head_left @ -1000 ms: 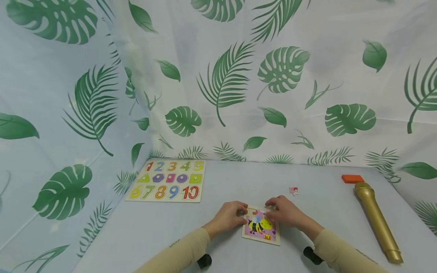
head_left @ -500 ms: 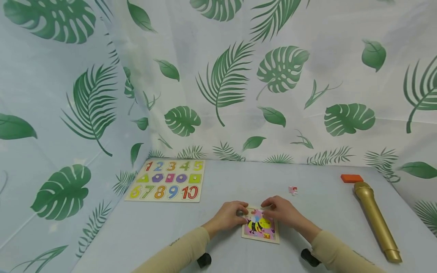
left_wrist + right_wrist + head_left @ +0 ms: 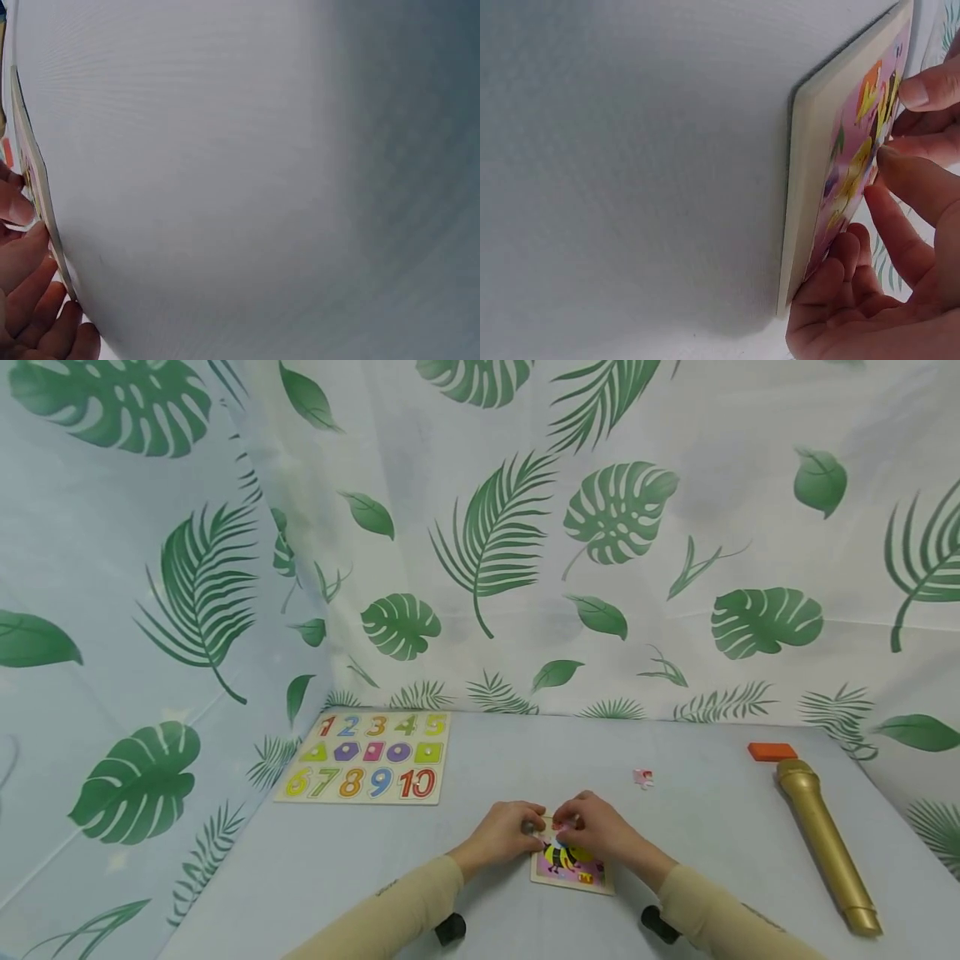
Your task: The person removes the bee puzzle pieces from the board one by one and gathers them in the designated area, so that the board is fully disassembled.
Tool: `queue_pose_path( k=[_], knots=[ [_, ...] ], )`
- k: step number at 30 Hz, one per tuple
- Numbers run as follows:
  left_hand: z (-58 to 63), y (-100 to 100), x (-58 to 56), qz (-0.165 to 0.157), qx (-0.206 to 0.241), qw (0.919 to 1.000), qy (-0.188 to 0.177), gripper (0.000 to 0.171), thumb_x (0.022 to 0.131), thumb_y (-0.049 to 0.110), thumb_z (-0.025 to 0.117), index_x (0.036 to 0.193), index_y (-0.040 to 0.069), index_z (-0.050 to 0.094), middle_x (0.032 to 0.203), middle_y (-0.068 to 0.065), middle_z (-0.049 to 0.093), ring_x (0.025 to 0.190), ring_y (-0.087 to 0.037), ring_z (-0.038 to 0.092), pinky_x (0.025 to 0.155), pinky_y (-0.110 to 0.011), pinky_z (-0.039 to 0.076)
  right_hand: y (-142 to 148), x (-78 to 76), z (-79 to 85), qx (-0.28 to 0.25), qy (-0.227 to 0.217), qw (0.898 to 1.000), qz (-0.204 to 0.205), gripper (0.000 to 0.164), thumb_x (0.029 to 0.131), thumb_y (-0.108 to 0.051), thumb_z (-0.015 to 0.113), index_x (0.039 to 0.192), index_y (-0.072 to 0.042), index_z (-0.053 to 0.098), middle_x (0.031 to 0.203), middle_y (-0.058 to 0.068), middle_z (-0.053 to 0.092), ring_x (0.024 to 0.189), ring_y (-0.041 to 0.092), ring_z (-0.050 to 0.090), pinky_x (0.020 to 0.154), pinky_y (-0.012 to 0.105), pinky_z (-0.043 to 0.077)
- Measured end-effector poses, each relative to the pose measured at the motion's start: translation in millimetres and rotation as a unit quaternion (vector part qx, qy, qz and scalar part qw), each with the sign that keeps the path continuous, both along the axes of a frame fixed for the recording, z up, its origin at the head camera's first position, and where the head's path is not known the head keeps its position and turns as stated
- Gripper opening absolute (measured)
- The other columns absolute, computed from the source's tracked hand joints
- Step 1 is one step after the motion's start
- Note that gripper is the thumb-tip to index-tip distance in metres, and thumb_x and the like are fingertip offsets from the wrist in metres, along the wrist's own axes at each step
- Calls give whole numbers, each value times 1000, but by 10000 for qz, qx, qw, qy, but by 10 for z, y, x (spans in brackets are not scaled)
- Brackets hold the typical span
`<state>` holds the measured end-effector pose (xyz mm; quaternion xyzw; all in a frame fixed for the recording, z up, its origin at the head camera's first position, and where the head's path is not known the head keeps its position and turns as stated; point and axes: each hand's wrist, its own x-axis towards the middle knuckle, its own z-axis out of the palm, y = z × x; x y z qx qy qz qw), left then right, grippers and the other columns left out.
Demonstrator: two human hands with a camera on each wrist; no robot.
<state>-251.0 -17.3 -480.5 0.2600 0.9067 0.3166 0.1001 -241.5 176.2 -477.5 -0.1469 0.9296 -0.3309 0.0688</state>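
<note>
A small square bee jigsaw puzzle (image 3: 573, 887) with a pale wooden frame lies on the table in the head view. My left hand (image 3: 501, 837) grips its left edge, thumb over the frame and fingers along the side (image 3: 45, 195). My right hand (image 3: 600, 828) reaches over the upper part of the puzzle. In the right wrist view, the right thumb and index finger (image 3: 900, 232) pinch a small puzzle piece (image 3: 874, 175), mostly hidden by the fingertips. The other right fingers curl beside the frame. Part of the bee picture is covered by this hand.
A loose pink puzzle piece (image 3: 643, 778) lies beyond the right hand. At the back left is a number-and-shape board (image 3: 363, 764). A gold microphone (image 3: 828, 852) and an orange block (image 3: 772, 752) lie on the right. A leaf-print curtain (image 3: 525, 568) rises behind the table.
My right hand has moved left across the top of the puzzle, closer to the left hand. The left hand and the puzzle have stayed nearly still.
</note>
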Motion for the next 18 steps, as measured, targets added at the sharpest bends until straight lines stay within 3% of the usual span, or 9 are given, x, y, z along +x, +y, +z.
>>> queue_pose_path(
  k=[10,18],
  knots=[
    [14,7,0,51,68,10000,-35,16,84,10,77,99,7,74,128,-4,65,123,-22,56,106,-37,43,-29,5,20,24,-56,10000,-50,14,81,-11,79,92,-13,70,96,6,54,82,18,52,77,37,54],
    [-2,9,-2,72,80,9999,-4,16,83,10,77,99,7,75,127,-4,65,123,-22,56,105,-37,43,-44,13,10,95,95,9998,-121,17,80,-10,79,92,-13,69,91,4,54,82,19,49,73,35,49]
  ],
)
